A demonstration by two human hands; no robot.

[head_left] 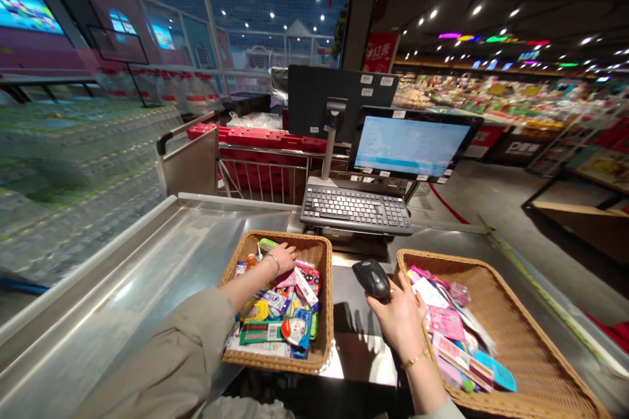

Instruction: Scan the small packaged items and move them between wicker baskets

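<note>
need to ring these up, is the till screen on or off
On: the screen glows pale blue with rows of content, too small to read. The right hand holds the scanner nearer the camera.

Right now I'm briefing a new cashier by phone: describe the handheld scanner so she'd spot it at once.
Start at the steel checkout counter with its grey keyboard. In front of the keyboard, between the left basket and the right basket, both wicker, the right hand grips the scanner. It is the only dark, smooth, rounded thing there; the baskets hold colourful packets.
</note>
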